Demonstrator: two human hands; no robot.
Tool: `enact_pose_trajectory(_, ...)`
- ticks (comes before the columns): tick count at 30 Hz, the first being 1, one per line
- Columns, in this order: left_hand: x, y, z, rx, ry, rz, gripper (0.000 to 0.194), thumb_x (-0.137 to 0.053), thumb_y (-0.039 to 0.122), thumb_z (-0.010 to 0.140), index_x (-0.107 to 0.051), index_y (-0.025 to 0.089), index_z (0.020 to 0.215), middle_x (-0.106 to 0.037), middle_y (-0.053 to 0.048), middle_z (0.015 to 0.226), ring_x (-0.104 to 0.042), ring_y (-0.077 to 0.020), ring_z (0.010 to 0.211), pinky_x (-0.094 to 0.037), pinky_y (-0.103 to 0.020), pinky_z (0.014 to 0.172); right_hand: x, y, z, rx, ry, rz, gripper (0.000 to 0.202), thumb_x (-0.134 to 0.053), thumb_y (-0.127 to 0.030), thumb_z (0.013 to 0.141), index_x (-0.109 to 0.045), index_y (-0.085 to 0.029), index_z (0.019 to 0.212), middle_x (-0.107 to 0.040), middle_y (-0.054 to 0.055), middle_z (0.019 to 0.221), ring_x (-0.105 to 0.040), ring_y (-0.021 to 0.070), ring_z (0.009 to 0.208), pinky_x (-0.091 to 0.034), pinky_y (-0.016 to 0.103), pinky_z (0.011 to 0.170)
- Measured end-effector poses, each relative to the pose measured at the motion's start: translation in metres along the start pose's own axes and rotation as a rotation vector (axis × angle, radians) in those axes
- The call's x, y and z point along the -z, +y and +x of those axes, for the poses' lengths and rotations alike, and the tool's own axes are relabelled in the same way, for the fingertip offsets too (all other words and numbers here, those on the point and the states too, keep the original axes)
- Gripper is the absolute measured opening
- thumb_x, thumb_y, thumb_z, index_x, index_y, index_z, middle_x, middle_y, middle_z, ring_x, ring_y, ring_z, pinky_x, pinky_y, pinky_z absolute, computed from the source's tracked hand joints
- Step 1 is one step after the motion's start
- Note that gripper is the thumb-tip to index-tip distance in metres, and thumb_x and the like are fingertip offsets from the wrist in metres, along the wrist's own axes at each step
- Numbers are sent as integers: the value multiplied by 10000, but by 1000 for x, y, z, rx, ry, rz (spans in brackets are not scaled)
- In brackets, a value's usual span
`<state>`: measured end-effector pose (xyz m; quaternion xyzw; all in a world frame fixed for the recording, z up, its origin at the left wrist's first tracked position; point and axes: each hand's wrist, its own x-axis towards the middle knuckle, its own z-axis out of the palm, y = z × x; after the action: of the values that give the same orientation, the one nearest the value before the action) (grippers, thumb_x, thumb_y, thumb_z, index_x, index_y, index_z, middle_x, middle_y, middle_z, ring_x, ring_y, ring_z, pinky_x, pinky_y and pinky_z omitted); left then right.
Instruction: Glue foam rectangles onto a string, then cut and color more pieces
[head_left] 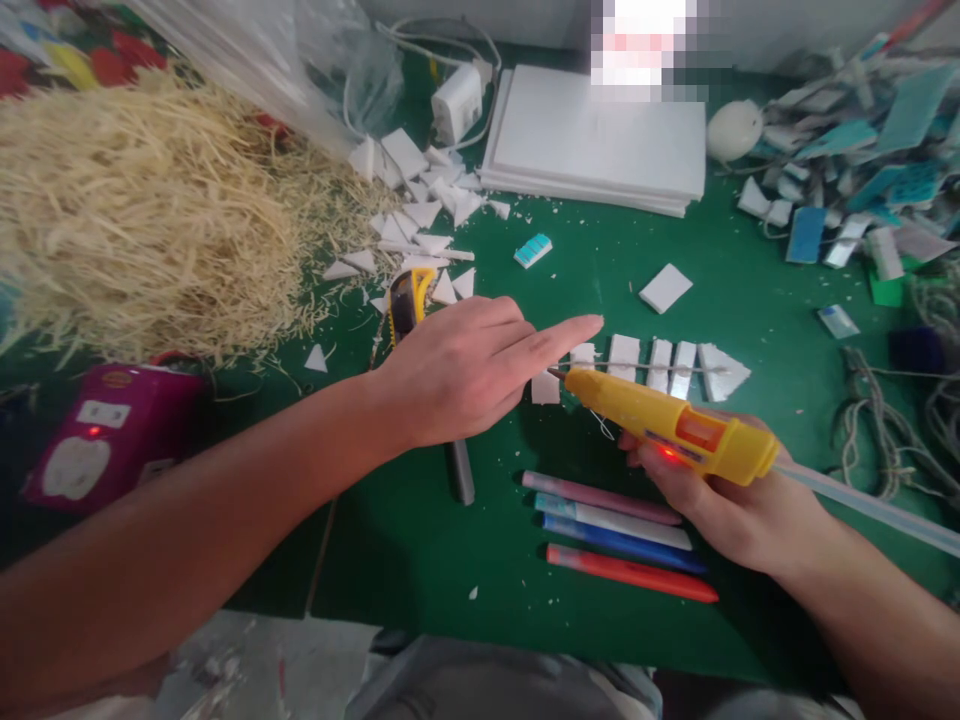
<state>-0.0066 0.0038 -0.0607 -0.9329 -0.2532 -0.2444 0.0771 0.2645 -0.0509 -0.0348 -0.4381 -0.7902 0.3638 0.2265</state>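
Observation:
My right hand (739,510) is wrapped round a yellow hot glue gun (675,425) with a red light on it and a clear glue stick (870,500) out of its back. The gun's nozzle touches or almost touches a small white foam piece (545,388). Over that piece reaches my left hand (480,370), index finger stretched out and other fingers curled; what lies under them is hidden. To the right, several white foam pieces (623,358) lie in a row along a thin string (780,373), ending in a pointed foam piece (722,373).
Several markers (622,540) lie in front. A yellow-black utility knife (409,300) is partly under my left wrist. White foam scraps (420,215), straw (150,220), stacked white sheets (600,135), a magenta power box (112,435) and a scrap pile (862,170) surround the green tabletop (420,570).

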Motion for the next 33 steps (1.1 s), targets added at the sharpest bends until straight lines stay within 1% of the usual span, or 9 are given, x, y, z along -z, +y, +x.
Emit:
enact_pose_trajectory(5, 1, 0, 0, -2, -23, 32, 404, -450, 121, 1019, -486, 62, 1417, -712, -42, 870, -638, -182, 802, -504, -305, 704, 0, -2, 2, 15, -1, -2, 256, -556, -244, 974, -546, -241, 719, -673, 23, 665, -657, 170, 537, -516, 280, 501)
enact_pose_trajectory(9, -2, 1, 1, -12, -19, 34, 384, -451, 106, 1017, -518, 50, 1391, -703, -37, 842, -626, -186, 779, -497, -308, 698, -2, -4, 5, 26, 3, 3, 242, -550, -243, 962, -530, -247, 721, -661, 19, 657, -656, 172, 534, -511, 277, 489)
enact_pose_trajectory(14, -4, 2, 1, 3, -4, 13, 398, -475, 79, 1013, -516, 50, 1408, -710, -32, 850, -626, -182, 779, -499, -308, 706, -1, -3, 6, 22, 8, -9, 251, -542, -243, 961, -515, -248, 712, -652, 14, 637, -641, 166, 511, -499, 269, 476)
enact_pose_trajectory(19, -3, 1, -1, 9, 2, 11, 418, -466, 73, 1012, -501, 53, 1428, -718, -36, 861, -629, -183, 790, -505, -314, 710, 3, -2, 5, 38, -48, -52, 241, -539, -239, 981, -538, -237, 739, -673, 27, 673, -647, 154, 532, -512, 260, 502)
enact_pose_trajectory(20, -3, 1, -1, 14, -4, 14, 423, -459, 76, 1014, -499, 59, 1435, -718, -37, 860, -631, -182, 791, -505, -314, 710, 3, -3, 5, 36, -30, -55, 251, -538, -249, 981, -533, -238, 731, -669, 29, 666, -640, 155, 526, -509, 265, 498)
enact_pose_trajectory(24, -4, 1, -1, 22, 4, 15, 423, -451, 79, 1017, -499, 59, 1437, -712, -38, 848, -632, -181, 786, -507, -315, 707, 1, -2, 3, 56, -30, -124, 276, -519, -270, 998, -549, -236, 725, -654, 27, 650, -607, 152, 518, -485, 277, 490)
enact_pose_trajectory(26, -4, 1, -1, 19, 9, 16, 422, -453, 75, 1016, -495, 51, 1435, -712, -40, 849, -632, -181, 783, -508, -316, 706, -2, 0, 1, 90, 33, -156, 291, -514, -288, 1012, -552, -235, 729, -620, 13, 628, -575, 139, 506, -460, 272, 485)
enact_pose_trajectory(28, -4, 1, -2, 25, -4, 12, 435, -443, 78, 1019, -483, 64, 1452, -721, -45, 869, -638, -179, 788, -508, -316, 707, -4, 1, 0, 99, 60, -170, 293, -515, -300, 1021, -541, -240, 735, -588, 1, 612, -548, 129, 496, -435, 270, 475)
enact_pose_trajectory(33, -4, -1, -3, 49, -45, -26, 472, -424, 100, 1024, -458, 103, 1495, -727, -53, 901, -648, -186, 815, -518, -331, 731, -3, -5, 4, 113, 31, -170, 253, -500, -268, 1005, -502, -260, 752, -556, -14, 595, -526, 129, 471, -416, 281, 457)
